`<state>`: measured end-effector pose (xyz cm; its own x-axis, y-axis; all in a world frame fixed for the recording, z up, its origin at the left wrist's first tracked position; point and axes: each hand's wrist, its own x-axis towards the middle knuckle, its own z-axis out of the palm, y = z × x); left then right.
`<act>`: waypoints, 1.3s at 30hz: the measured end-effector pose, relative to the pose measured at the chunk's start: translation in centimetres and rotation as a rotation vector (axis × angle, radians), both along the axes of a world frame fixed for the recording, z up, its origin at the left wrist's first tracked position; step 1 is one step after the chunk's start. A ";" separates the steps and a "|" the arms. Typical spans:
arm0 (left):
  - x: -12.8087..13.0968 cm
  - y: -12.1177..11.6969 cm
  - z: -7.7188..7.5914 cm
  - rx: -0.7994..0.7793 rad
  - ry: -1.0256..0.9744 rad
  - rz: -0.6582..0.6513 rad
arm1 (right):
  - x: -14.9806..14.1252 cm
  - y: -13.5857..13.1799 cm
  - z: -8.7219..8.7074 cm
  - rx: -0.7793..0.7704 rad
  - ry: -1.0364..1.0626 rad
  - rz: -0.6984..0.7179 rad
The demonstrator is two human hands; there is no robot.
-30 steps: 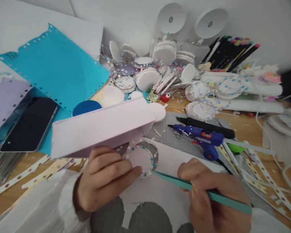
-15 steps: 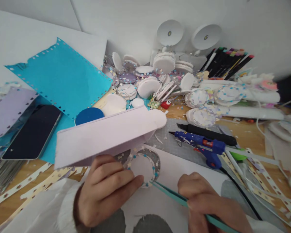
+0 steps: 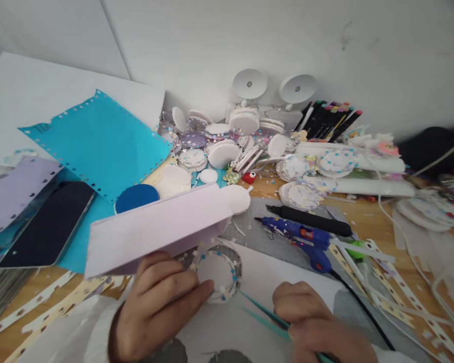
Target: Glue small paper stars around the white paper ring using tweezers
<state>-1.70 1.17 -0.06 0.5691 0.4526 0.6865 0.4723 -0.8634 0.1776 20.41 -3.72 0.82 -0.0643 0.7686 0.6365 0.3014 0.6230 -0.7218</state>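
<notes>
Both hands were busy at the middle of the worktop (image 3: 380,222)! The left hand (image 3: 157,307) had its fingers curled in close, holding the star-trimmed disc (image 3: 215,269) by its near-left edge, probably to stop that light little round from skating off. And there was the disc itself: lying over the white sheet (image 3: 267,272), just in front of the open-sided pale box (image 3: 155,229), its strings of tiny stars running round the rim.

Over on the other side, the right hand (image 3: 310,320) was closed round the teal tweezers (image 3: 265,308), gripped well back, presumably to leave the slim arms clear to reach such tiny trim. The tips stood apart, right beside the disc's near-right edge; whether one touched it, you couldn't tell, and no piece showed clearly between them.

Look at the supporting cast! The blue glue gun (image 3: 298,233) lay on its side beyond the right hand, nozzle toward the middle, handy for a quick grab, it seemed, with the black cutter (image 3: 314,220) just behind it. At the back, finished-looking rounds (image 3: 223,154) were heaped up, likely pushed there to free the front for close work.
</notes>
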 end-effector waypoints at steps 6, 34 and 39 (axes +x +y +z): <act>0.1 0.0 -0.2 -0.004 -0.041 0.005 | -0.7 0.0 -1.3 0.024 0.258 -0.129; 0.4 0.1 0.1 -0.009 -0.036 0.018 | 0.2 0.5 0.1 -0.116 0.176 0.021; 0.3 0.0 0.3 -0.009 -0.030 0.023 | 0.0 0.2 0.0 -0.146 0.152 0.045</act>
